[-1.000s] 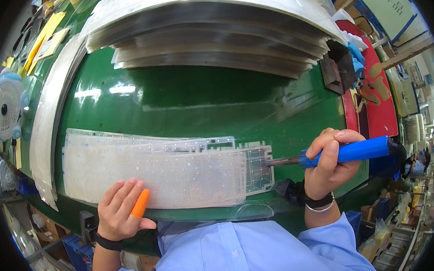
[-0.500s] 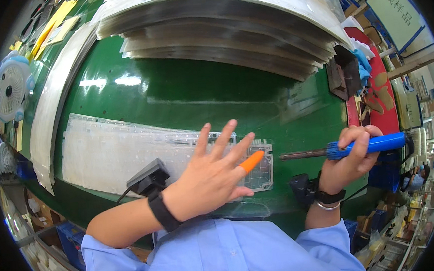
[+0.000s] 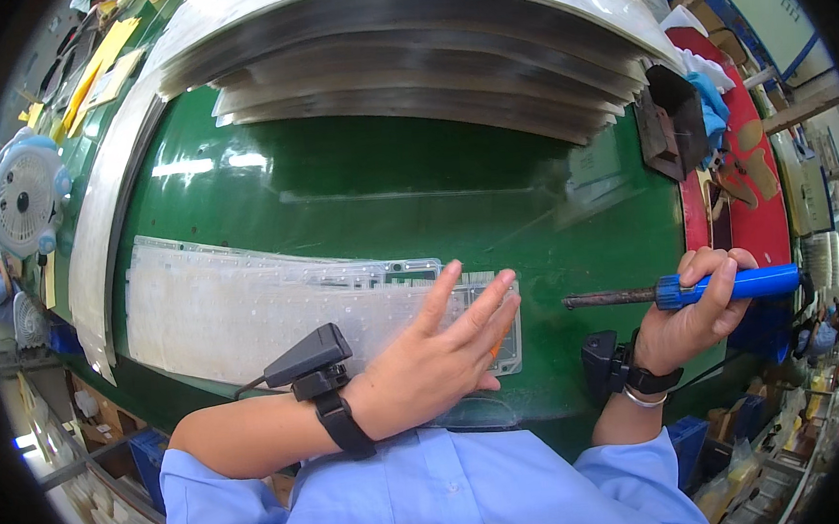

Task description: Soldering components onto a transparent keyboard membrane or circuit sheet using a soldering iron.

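Note:
A soldering iron (image 3: 738,284) with a blue handle and a dark metal shaft lies level in my right hand (image 3: 696,312), the fingers wrapped round its grip. Its tip points left, above the green table. My left hand (image 3: 435,357) is spread over the right end of a long, thin translucent sheet (image 3: 249,306) dotted with small marks. An orange cover on one of its fingers is mostly hidden behind the others. Whether the palm presses on the sheet I cannot tell. Beneath the sheet's far edge, a second layer with cut-out outlines (image 3: 396,268) shows.
Tall stacks of thin sheets (image 3: 408,80) fill the far side of the table, with another long stack (image 3: 114,213) along the left. A dark metal holder (image 3: 670,122) stands at the far right beside a red surface (image 3: 755,179). A small fan (image 3: 27,200) is at the left.
My left hand has turned, its fingers closer together and the orange-covered finger now mostly hidden. The soldering iron and my right hand have shifted slightly right in the picture.

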`<state>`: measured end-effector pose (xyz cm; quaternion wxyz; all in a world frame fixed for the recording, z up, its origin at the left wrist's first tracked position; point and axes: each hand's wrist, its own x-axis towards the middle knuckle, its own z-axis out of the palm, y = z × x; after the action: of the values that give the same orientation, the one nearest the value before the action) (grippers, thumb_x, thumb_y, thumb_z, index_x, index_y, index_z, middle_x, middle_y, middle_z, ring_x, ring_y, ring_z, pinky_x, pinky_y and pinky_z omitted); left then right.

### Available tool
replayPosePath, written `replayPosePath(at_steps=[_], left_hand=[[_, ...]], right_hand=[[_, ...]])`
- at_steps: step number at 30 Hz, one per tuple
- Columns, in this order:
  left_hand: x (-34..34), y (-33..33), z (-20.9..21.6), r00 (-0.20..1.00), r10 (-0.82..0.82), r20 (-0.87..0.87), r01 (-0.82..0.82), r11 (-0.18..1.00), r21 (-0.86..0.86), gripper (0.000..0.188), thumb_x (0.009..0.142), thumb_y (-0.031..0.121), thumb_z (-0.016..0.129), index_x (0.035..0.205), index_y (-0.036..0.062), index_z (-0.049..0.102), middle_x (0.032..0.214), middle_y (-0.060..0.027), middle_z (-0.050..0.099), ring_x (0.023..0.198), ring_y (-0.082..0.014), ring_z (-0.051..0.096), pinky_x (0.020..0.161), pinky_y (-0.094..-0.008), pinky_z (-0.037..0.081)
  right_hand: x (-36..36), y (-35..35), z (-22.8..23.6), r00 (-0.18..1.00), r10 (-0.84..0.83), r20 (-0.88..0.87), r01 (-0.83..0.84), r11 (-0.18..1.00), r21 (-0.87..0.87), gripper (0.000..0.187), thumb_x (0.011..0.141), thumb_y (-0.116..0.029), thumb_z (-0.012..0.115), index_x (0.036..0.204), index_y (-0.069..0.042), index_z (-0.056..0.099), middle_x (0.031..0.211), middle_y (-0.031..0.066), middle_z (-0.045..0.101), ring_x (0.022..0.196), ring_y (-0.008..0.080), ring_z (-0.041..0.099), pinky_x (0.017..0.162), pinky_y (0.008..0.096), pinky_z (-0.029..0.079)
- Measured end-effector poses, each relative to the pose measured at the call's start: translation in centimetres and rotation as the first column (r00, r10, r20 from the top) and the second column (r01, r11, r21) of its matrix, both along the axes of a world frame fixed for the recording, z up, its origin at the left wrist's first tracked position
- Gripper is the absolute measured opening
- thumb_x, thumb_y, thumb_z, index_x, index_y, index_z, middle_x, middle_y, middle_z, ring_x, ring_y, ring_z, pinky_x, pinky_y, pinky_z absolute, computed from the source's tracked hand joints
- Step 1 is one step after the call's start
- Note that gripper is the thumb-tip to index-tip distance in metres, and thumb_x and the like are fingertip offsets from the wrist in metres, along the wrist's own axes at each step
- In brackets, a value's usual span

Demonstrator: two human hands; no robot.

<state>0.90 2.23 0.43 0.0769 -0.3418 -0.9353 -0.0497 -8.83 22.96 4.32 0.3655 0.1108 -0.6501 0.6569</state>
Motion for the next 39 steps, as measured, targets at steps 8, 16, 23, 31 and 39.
replayPosePath(at_steps=[8, 16, 23, 31, 39], left_hand=[[1.6, -3.8, 1.7, 0.941, 0.178, 0.288, -0.224, 0.965, 0.138, 0.074, 0.081, 0.06, 0.039, 0.13, 0.005, 0.045, 0.144, -0.0102, 0.028, 0.135, -0.0395, 0.013, 0.105, -0.0606, 0.007], [7.3, -12.1, 1.0, 0.793, 0.558, 0.242, -0.529, 0.83, -0.178, 0.079, 0.084, 0.066, 0.026, 0.129, 0.0048, 0.046, 0.144, -0.0148, 0.026, 0.134, -0.0421, 0.015, 0.105, -0.0575, 0.011], [4.4, -13.8, 3.1, 0.859, 0.5, 0.109, -0.511, 0.85, 0.13, 0.062, 0.088, 0.054, 0.036, 0.116, 0.0021, 0.056, 0.138, -0.0166, 0.037, 0.13, -0.0381, 0.028, 0.105, -0.0498, 0.023], [-9.9, -14.0, 9.7, 0.696, 0.511, -0.504, -0.386, 0.859, 0.338, 0.051, 0.084, 0.031, 0.06, 0.126, 0.0067, 0.046, 0.138, -0.012, 0.038, 0.129, -0.0356, 0.03, 0.104, -0.0455, 0.028], [-13.1, -13.6, 11.9, 0.776, 0.375, -0.507, -0.32, 0.927, 0.195, 0.022, 0.081, 0.023, 0.062, 0.092, 0.004, 0.065, 0.1, -0.0085, 0.065, 0.098, -0.0239, 0.059, 0.098, -0.039, 0.037]], right_hand=[[0.1, 0.2, 0.0, 0.999, -0.05, 0.018, 0.049, 0.999, 0.014, 0.018, 0.09, -0.019, 0.048, 0.098, -0.003, 0.044, 0.059, 0.0009, 0.044, 0.055, 0.0084, 0.039, 0.053, 0.0233, 0.03], [0.1, -0.2, 0.0, 0.999, -0.036, 0.009, 0.036, 0.999, 0.003, 0.018, 0.09, -0.019, 0.048, 0.098, -0.003, 0.044, 0.059, 0.0009, 0.045, 0.056, 0.0081, 0.039, 0.053, 0.0233, 0.03], [0.1, -0.5, 0.1, 0.999, -0.03, 0.021, 0.03, 1.0, -0.009, 0.016, 0.09, -0.017, 0.048, 0.098, -0.004, 0.044, 0.059, 0.0015, 0.045, 0.055, 0.0079, 0.039, 0.052, 0.0228, 0.03], [-0.1, -0.1, -0.4, 0.998, 0.009, 0.068, -0.005, 0.998, -0.055, 0.014, 0.09, -0.016, 0.048, 0.096, -0.004, 0.043, 0.06, 0.0021, 0.046, 0.054, 0.0073, 0.04, 0.051, 0.0224, 0.031], [-0.2, -0.1, -0.2, 0.995, 0.0, 0.099, 0.008, 0.997, -0.076, 0.014, 0.09, -0.017, 0.048, 0.094, -0.005, 0.042, 0.059, 0.0017, 0.045, 0.054, 0.0072, 0.041, 0.05, 0.0219, 0.031]])
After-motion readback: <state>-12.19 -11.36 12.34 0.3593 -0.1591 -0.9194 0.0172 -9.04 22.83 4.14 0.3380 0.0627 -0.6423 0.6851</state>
